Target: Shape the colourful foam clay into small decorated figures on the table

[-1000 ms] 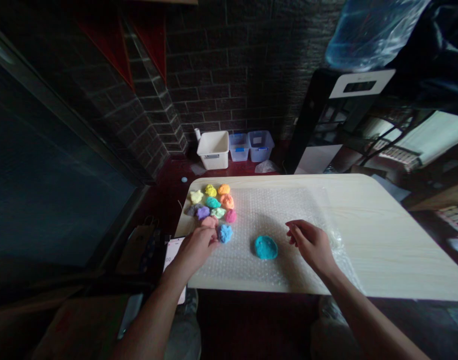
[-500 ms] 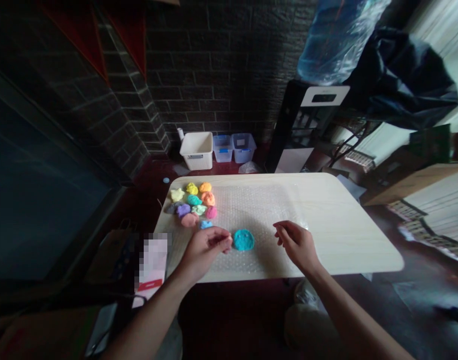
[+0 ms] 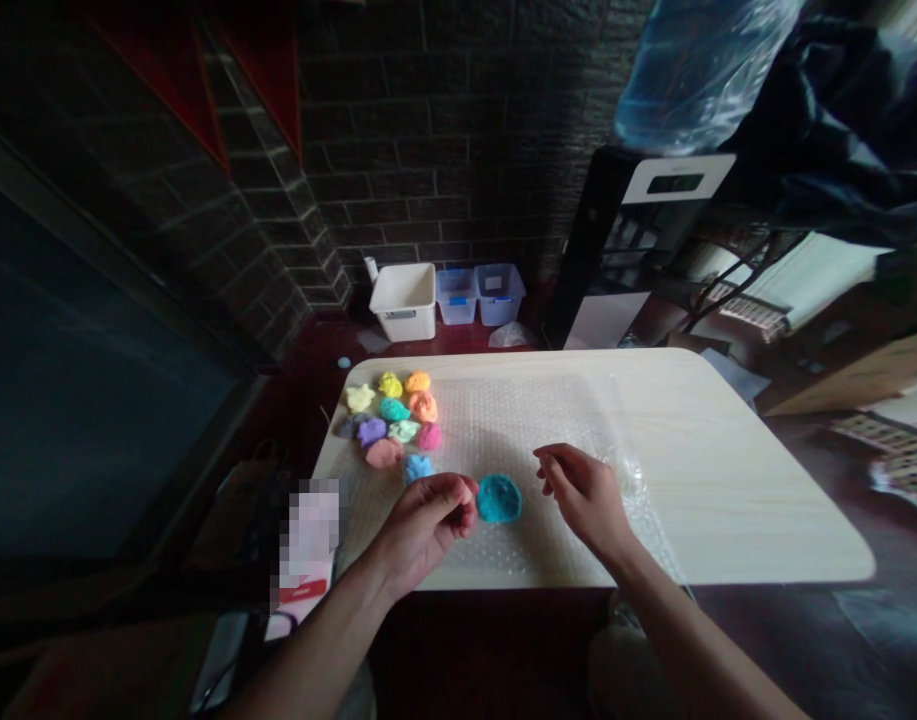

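- Near left, a partly pixelated pink and white thing (image 3: 308,545) bears a red label (image 3: 303,591); its pale writing is too small to read.
- The left hand (image 3: 428,530) has its fingers curled in, thumb against them; whether they pinch anything, I cannot tell.
- The right hand (image 3: 584,492) is loosely curled, thumb close to the index finger; contact between them is unclear.
- Between the hands, the teal clay-like disc (image 3: 499,499) lies on bubble wrap (image 3: 495,420) over the counter (image 3: 750,470), just beside the left fingers.
- Farther left sit colored lumps (image 3: 371,432), the blue one (image 3: 418,467) nearest.
- Beyond, a white basket (image 3: 404,298), blue-clipped bins (image 3: 456,300) and a dispenser (image 3: 615,250) whose panel writing is unreadable.
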`<state>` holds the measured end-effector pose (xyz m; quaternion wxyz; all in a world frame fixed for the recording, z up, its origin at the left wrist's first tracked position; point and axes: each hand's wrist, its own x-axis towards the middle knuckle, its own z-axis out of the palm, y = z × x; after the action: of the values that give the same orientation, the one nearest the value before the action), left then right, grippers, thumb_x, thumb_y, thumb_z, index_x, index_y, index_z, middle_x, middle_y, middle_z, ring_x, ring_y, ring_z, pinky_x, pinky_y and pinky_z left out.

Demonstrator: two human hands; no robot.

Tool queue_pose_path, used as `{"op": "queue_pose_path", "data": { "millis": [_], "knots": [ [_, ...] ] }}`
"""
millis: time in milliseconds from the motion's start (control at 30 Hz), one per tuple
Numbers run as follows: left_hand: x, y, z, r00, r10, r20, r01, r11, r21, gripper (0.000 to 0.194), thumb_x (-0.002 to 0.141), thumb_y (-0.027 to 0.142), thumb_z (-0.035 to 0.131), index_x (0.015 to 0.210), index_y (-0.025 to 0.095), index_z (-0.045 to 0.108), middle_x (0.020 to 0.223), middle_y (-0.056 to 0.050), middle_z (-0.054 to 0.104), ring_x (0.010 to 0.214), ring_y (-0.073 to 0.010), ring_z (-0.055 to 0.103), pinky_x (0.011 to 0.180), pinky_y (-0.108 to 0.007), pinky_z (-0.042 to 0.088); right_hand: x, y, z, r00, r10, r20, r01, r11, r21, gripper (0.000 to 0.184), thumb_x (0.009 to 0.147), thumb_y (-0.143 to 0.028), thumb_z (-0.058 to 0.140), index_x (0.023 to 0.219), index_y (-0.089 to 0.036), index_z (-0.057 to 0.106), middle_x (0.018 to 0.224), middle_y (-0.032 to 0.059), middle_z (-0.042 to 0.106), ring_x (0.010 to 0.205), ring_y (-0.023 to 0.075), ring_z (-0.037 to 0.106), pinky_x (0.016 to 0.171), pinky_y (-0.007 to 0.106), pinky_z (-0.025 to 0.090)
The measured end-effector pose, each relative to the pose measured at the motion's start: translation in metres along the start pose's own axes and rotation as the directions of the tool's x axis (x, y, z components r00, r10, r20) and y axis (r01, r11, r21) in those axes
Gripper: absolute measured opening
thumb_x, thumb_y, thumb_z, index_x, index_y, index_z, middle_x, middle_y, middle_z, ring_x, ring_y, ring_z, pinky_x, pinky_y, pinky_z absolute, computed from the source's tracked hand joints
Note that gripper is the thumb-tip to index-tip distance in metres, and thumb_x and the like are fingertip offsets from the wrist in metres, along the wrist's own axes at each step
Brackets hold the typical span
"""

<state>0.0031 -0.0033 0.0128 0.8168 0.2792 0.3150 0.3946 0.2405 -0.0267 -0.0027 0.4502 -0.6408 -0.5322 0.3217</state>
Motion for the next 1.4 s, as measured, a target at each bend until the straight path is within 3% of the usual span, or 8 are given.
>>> {"op": "queue_pose_path", "data": {
  "millis": [200, 333, 500, 667, 867, 1000, 1167, 1400],
  "knots": [
    [-0.015, -0.019, 0.019, 0.996, -0.028, -0.082, 0.019, 0.994, -0.107, 0.034, 0.07, 0.025, 0.095, 0.097, 0.013, 0.08, 0.08, -0.004, 0.072, 0.069, -0.0089, 0.065, 0.068, -0.019, 0.051, 0.003, -0.006, 0.009, 0.999, -0.036, 0.01, 0.036, 0.999, -0.019, 0.037, 0.098, -0.048, 0.055, 0.098, -0.017, 0.074, 0.074, 0.0067, 0.074, 0.058, 0.019, 0.07, 0.056, 0.029, 0.055],
    [-0.018, -0.03, 0.025, 0.987, 0.033, -0.154, -0.057, 0.986, -0.155, 0.034, 0.061, 0.023, 0.099, 0.086, 0.011, 0.079, 0.073, -0.002, 0.068, 0.066, -0.0087, 0.063, 0.063, -0.019, 0.049, 0.004, -0.006, 0.015, 0.999, -0.041, 0.031, 0.041, 0.999, 0.001, 0.039, 0.097, -0.05, 0.057, 0.101, -0.016, 0.074, 0.075, 0.0071, 0.075, 0.06, 0.0195, 0.071, 0.056, 0.029, 0.057],
    [-0.011, 0.009, -0.007, 0.93, 0.228, -0.288, -0.256, 0.965, -0.064, 0.031, 0.059, 0.022, 0.099, 0.08, 0.013, 0.077, 0.074, 0.0, 0.069, 0.064, -0.0069, 0.061, 0.062, -0.018, 0.051, 0.003, 0.002, 0.009, 0.999, -0.036, 0.03, 0.036, 0.999, -0.016, 0.038, 0.097, -0.051, 0.057, 0.101, -0.016, 0.074, 0.076, 0.0077, 0.075, 0.06, 0.0189, 0.07, 0.055, 0.028, 0.056],
    [0.004, 0.038, -0.04, 0.86, 0.402, -0.315, -0.366, 0.915, 0.169, 0.035, 0.071, 0.03, 0.093, 0.1, 0.015, 0.079, 0.094, -0.005, 0.076, 0.076, -0.0099, 0.067, 0.075, -0.021, 0.056, 0.005, 0.004, 0.005, 1.0, -0.013, 0.011, 0.013, 0.999, -0.032, 0.036, 0.097, -0.048, 0.057, 0.101, -0.016, 0.073, 0.075, 0.0071, 0.075, 0.059, 0.018, 0.069, 0.055, 0.028, 0.055],
    [0.006, 0.033, -0.052, 0.815, 0.55, -0.181, -0.347, 0.714, 0.608, 0.028, 0.086, 0.036, 0.079, 0.106, 0.017, 0.08, 0.1, -0.008, 0.078, 0.078, -0.0147, 0.069, 0.071, -0.025, 0.057, 0.006, -0.004, 0.01, 1.0, -0.023, 0.008, 0.023, 0.999, -0.04, 0.032, 0.097, -0.044, 0.057, 0.1, -0.016, 0.073, 0.075, 0.0065, 0.074, 0.06, 0.0179, 0.07, 0.056, 0.027, 0.055],
    [0.001, 0.036, -0.055, 0.805, 0.588, -0.079, -0.346, 0.574, 0.742, 0.024, 0.088, 0.036, 0.075, 0.102, 0.017, 0.08, 0.111, -0.01, 0.077, 0.091, -0.0207, 0.073, 0.075, -0.028, 0.058, 0.005, -0.005, 0.008, 1.0, -0.031, 0.001, 0.031, 0.998, -0.055, 0.033, 0.097, -0.044, 0.057, 0.098, -0.016, 0.073, 0.075, 0.0067, 0.074, 0.059, 0.0177, 0.07, 0.056, 0.027, 0.054],
    [0.001, 0.042, -0.067, 0.751, 0.656, -0.082, -0.272, 0.42, 0.866, 0.026, 0.085, 0.038, 0.078, 0.101, 0.017, 0.077, 0.101, -0.01, 0.079, 0.092, -0.0248, 0.075, 0.083, -0.035, 0.059, 0.005, -0.001, 0.003, 1.0, -0.021, -0.001, 0.021, 0.998, -0.059, 0.033, 0.097, -0.044, 0.057, 0.1, -0.015, 0.074, 0.076, 0.0071, 0.074, 0.059, 0.0177, 0.069, 0.055, 0.027, 0.054],
    [0.005, 0.042, -0.065, 0.739, 0.663, -0.121, -0.276, 0.462, 0.843, 0.021, 0.076, 0.033, 0.085, 0.087, 0.017, 0.077, 0.096, -0.009, 0.08, 0.085, -0.0239, 0.075, 0.078, -0.032, 0.058, 0.005, 0.002, 0.001, 0.999, -0.038, 0.005, 0.039, 0.997, -0.065, 0.034, 0.098, -0.045, 0.058, 0.099, -0.015, 0.074, 0.075, 0.0067, 0.074, 0.059, 0.0171, 0.069, 0.055, 0.026, 0.054]
  ]
}}
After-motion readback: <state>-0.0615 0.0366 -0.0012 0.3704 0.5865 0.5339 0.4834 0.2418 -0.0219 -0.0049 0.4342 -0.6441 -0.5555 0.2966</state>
